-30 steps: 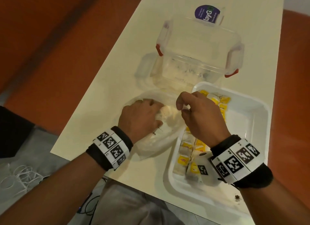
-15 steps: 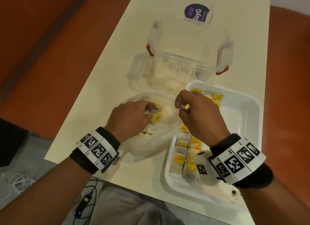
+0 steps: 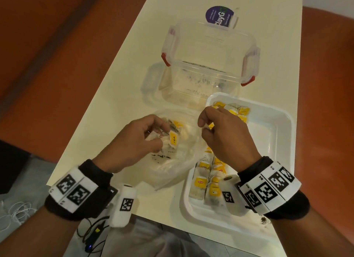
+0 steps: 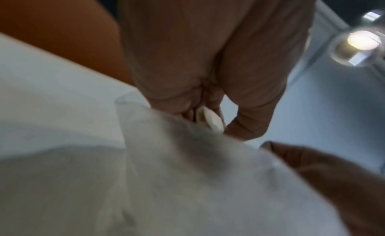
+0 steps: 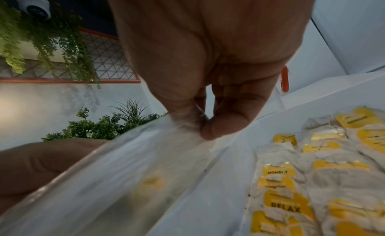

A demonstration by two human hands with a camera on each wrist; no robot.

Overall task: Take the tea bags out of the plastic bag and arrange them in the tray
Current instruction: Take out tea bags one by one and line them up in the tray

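A clear plastic bag (image 3: 172, 166) lies on the cream table, left of the white tray (image 3: 279, 138). My left hand (image 3: 162, 137) pinches a tea bag with a yellow tag (image 3: 173, 140) at the bag's mouth; the left wrist view shows the tea bag (image 4: 210, 118) between my fingertips. My right hand (image 3: 203, 127) pinches the plastic bag's edge (image 5: 187, 124) and holds it up beside the tray's left wall. Several yellow-tagged tea bags (image 3: 206, 182) lie in rows along the tray's left side, with more tea bags (image 3: 235, 109) at its far corner. A few more show inside the bag.
An open clear container (image 3: 206, 65) with red latches stands just beyond the bag and tray, with a purple-labelled piece (image 3: 220, 17) behind it. The right half of the tray floor (image 3: 264, 170) is bare. Tea crumbs (image 3: 263, 220) lie at the tray's near rim. Orange floor flanks the narrow table.
My left hand has come up out of the plastic bag, drawing a tea bag to the bag's mouth. My right hand has kept its pinch on the bag's edge.
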